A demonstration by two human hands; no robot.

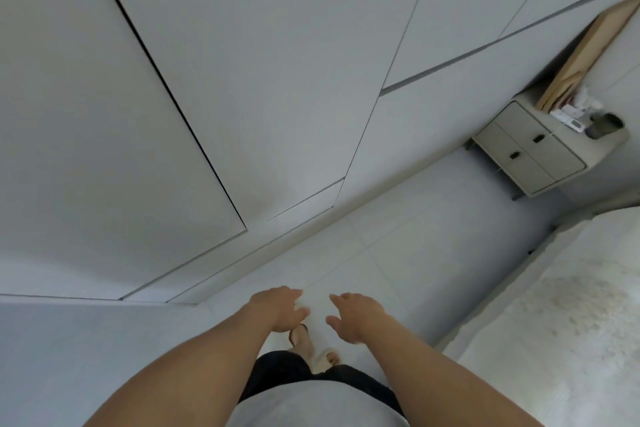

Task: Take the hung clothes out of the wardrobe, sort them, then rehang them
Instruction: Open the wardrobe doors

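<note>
Left hand (pixel 282 308), right hand (pixel 356 315): both mine, fingers relaxed, holding nothing. Wardrobe (pixel 207 97): closed, at eleven o'clock; door seams run tall. Left hand nearer. Clothes unseen.

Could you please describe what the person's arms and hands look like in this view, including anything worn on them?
Both forearms are bare from the bottom of the frame to the wrist; no sleeve shows on them. The left hand and the right hand are bare too: no gloves, and no ring, watch or bracelet that I can make out. Between the arms show a light grey top and dark shorts.
</note>
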